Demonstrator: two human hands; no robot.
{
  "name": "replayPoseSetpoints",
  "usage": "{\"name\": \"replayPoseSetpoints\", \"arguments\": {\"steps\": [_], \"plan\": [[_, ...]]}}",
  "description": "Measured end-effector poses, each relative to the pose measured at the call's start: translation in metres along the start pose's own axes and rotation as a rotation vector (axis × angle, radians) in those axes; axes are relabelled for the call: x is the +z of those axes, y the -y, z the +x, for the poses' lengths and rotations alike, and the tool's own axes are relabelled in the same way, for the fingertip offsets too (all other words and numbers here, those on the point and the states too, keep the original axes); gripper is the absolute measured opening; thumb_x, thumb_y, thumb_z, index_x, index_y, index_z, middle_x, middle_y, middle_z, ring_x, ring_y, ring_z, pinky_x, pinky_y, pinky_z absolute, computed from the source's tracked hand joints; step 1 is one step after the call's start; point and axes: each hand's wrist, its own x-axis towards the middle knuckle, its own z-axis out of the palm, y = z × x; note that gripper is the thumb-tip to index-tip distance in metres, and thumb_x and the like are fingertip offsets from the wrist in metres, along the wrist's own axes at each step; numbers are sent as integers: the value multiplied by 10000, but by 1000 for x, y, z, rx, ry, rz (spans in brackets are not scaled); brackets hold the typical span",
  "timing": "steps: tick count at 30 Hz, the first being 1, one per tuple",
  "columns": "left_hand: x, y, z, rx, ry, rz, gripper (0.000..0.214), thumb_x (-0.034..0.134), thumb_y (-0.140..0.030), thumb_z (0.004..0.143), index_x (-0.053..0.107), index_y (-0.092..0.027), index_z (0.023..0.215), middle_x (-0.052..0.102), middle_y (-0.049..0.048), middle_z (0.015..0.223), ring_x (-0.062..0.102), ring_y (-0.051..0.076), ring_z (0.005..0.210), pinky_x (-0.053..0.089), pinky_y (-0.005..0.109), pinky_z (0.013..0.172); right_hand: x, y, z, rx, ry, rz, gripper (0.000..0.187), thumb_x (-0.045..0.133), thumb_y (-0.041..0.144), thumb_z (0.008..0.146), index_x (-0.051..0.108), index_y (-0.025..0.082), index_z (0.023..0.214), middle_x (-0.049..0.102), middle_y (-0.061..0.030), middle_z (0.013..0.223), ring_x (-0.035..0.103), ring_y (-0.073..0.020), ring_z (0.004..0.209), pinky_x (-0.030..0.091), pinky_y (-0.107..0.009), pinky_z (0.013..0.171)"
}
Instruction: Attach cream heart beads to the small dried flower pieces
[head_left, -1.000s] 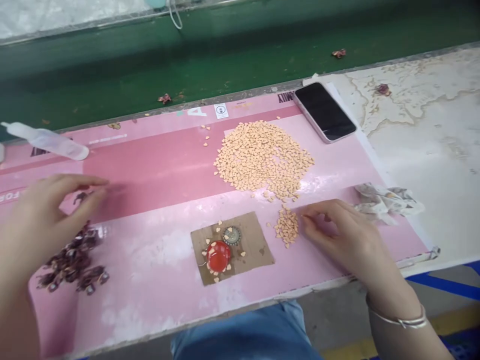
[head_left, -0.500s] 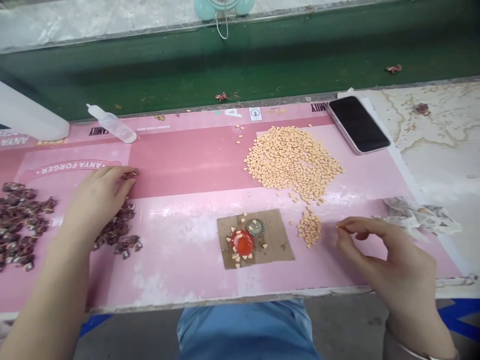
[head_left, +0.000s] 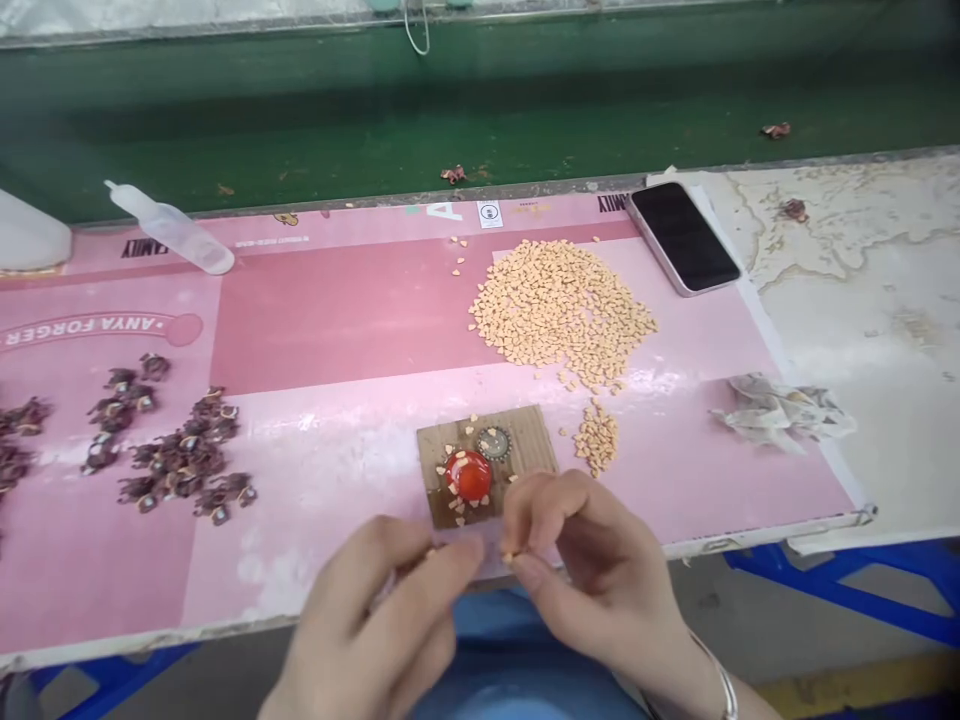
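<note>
View: head.
Left hand [head_left: 367, 620]: fingers curled, close beside the right hand; any held piece hidden.
Right hand [head_left: 592, 570]: pinching a peach heart piece [head_left: 510, 557] between thumb and forefinger.
Just ahead of both hands: cardboard square [head_left: 534, 432] under a red dome [head_left: 469, 476].
Handling: light, steady fingertip pressure.
Hard to make out: left fingertips.

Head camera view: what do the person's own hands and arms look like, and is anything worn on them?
The left hand and right hand are bare, with no gloves or rings visible. A thin silver-coloured bangle circles the right wrist. No sleeve shows on the right forearm; the left wrist lies outside the view.
</note>
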Motion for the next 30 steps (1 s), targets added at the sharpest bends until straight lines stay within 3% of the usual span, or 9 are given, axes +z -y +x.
{"name": "replayPoseSetpoints", "arguments": {"steps": [4, 7, 10, 13, 17, 24, 30], "plan": [[18, -5, -5, 88, -55, -122, 209, 563, -33, 1059, 706, -157, 1150, 670, 13, 967, 671, 92, 894, 600, 162, 914, 13, -2, -1, 162, 16, 246, 227, 797, 215, 964, 600, 268, 867, 677, 32, 791, 626, -116, 702, 554, -206, 654], [22, 1, -5, 90, -95, -144, 212, 565, 14, 1042, 711, -130, 1095, 652, 12, 959, 647, 88, 883, 592, 169, 861, 17, -1, 0, 256, 20, 340, 309, 823, 357, 983, 570, 258, 836, 663, 25, 758, 612, -119, 681, 540, -208, 626], [24, 3, -7, 79, -150, -110, 180, 582, 7, 1039, 711, -118, 1046, 668, 18, 919, 649, 100, 824, 597, 204, 771, 19, 1, 0, 258, 7, 238, 270, 793, 292, 977, 567, 259, 834, 641, 35, 752, 602, -120, 680, 551, -218, 638], [27, 3, -11, 96, -146, -63, 145, 605, -24, 1037, 714, -119, 1052, 706, 25, 877, 663, 121, 760, 610, 242, 686, 19, 1, -2, 136, 9, 45, 172, 679, 146, 963, 579, 259, 880, 622, 36, 784, 616, -123, 715, 568, -221, 669], [28, 6, -12, 129, -119, -38, 124, 600, -48, 1051, 706, -110, 1070, 717, 35, 834, 678, 125, 739, 613, 235, 661, 19, 1, -4, -17, 49, -160, 207, 572, 52, 937, 582, 258, 955, 623, 20, 842, 627, -126, 738, 578, -217, 662], [25, 7, -2, 80, -158, -81, 163, 544, -94, 1093, 660, -149, 993, 678, 9, 791, 645, 99, 688, 584, 205, 652, 10, 5, 1, -215, 128, -442, 249, 616, 69, 972, 656, 248, 1140, 781, -23, 970, 757, -159, 837, 670, -263, 757], [26, 9, -8, 55, -85, -100, 155, 541, -108, 1088, 654, -190, 1020, 697, 4, 790, 644, 116, 652, 571, 227, 625, 0, 0, 7, -441, 132, -647, 144, 664, 62, 993, 695, 202, 1006, 817, -34, 896, 784, -131, 796, 683, -228, 781]]}}
